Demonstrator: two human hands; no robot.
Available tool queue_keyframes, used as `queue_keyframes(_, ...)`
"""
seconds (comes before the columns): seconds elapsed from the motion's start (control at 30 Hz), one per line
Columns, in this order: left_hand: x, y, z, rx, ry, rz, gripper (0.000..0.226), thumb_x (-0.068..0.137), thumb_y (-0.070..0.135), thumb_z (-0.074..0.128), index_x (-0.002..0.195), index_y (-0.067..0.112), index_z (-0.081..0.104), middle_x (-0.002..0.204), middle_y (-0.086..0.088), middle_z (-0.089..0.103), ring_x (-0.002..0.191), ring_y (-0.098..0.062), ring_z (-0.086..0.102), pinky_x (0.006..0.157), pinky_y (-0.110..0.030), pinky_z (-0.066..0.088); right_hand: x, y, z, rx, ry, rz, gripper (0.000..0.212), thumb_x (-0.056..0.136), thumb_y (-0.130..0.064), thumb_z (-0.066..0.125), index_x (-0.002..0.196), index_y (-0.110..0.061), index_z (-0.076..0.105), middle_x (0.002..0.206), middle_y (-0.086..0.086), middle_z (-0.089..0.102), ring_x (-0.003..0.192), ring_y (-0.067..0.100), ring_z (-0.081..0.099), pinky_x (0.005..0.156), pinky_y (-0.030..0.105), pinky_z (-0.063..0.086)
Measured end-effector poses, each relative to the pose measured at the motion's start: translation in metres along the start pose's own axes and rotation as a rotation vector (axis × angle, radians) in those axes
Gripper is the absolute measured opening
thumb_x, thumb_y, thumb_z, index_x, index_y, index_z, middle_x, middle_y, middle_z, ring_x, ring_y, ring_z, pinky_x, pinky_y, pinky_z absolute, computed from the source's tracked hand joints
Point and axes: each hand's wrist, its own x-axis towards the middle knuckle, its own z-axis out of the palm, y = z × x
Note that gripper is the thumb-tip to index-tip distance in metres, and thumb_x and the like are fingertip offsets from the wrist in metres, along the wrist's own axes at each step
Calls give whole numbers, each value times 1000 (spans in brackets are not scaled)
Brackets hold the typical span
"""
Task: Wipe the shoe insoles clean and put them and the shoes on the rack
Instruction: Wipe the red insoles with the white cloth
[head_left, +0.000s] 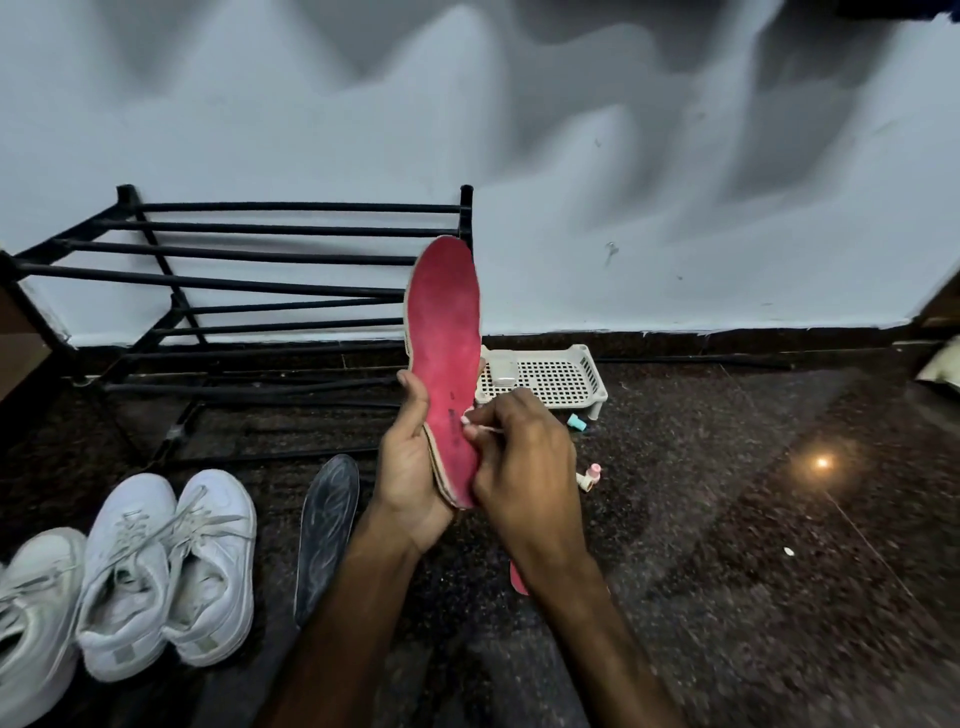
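My left hand (410, 467) grips the heel end of a red insole (444, 332), holding it upright in front of the black metal shoe rack (249, 254). My right hand (519, 457) pinches a small white swab (480, 427) and presses its tip against the insole's red face near the heel. A dark patterned insole (327, 530) lies on the floor to the left of my forearms. A second red insole (518, 579) shows as a sliver under my right forearm. Three white sneakers (166, 566) stand on the floor at lower left.
A white perforated plastic tray (550, 376) with a small white case in it stands on the dark speckled floor behind my hands. Two small bottles, a teal one (576, 422) and a pink one (591, 475), lie beside it. The rack's bars hold nothing. A pale wall runs behind.
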Motion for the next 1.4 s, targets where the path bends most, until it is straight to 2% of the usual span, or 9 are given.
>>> queue_keyframes(0.17,0,-1,-9,-118,14,2,67,95,54,42,133,1,52,122,-10,58,128,-20,46,118,-38,29,12,-14,11,-15,-4,-84,4,88,-13,65,92,-12,66,94,2,63,92,21,60,77,37,50)
queue_keyframes(0.3,-1,1,-16,-173,-39,-39,63,98,51,34,126,1,60,114,-14,66,98,-22,67,89,-39,56,24,8,2,15,-45,85,11,85,-21,73,95,-17,70,92,-7,69,84,6,63,81,28,53)
queue_keyframes(0.4,2,5,-26,-90,-16,0,54,100,38,38,142,5,46,125,-16,64,105,-24,67,102,-45,49,22,19,-18,239,-55,266,22,78,-29,80,95,-22,68,81,-10,70,67,-6,63,61,12,48)
queue_keyframes(0.73,4,-1,-26,-33,-12,-122,50,87,19,59,130,-6,53,113,-22,65,95,-30,67,89,-40,56,43,22,-49,466,-572,146,19,90,0,63,95,-13,76,92,2,75,89,16,69,83,33,55)
queue_keyframes(0.87,5,-8,-22,-73,13,-86,45,82,12,58,125,0,57,96,-15,70,81,-22,70,77,-32,58,58,11,-27,143,-376,-60,23,83,-3,69,101,-17,69,100,-7,72,92,9,65,83,26,50)
queue_keyframes(1.03,5,-5,-22,-163,-36,-82,65,86,11,63,145,-2,38,111,-14,64,100,-23,65,103,-40,48,27,6,-8,-126,5,-169,28,83,-20,74,106,-15,58,108,-1,53,99,15,46,81,26,42)
queue_keyframes(1.13,4,-4,-20,-132,-22,-36,43,99,9,41,140,-4,46,131,-20,59,110,-24,64,91,-33,56,3,9,-1,-27,-99,-71,22,91,-35,63,99,-14,63,99,-4,56,94,12,50,82,30,45)
queue_keyframes(1.27,0,-5,-19,-13,-25,-15,43,100,17,43,140,0,48,144,-20,49,131,-26,51,111,-37,39,-6,12,7,-16,-201,18,49,84,-55,63,116,-18,58,109,-6,56,102,10,49,87,23,42)
queue_keyframes(1.4,1,-2,-16,-35,-4,-76,59,98,41,44,135,-4,51,141,-21,52,124,-26,57,99,-33,50,-6,9,5,-91,-157,17,35,92,-41,61,118,-18,60,110,-5,57,102,10,50,83,22,41)
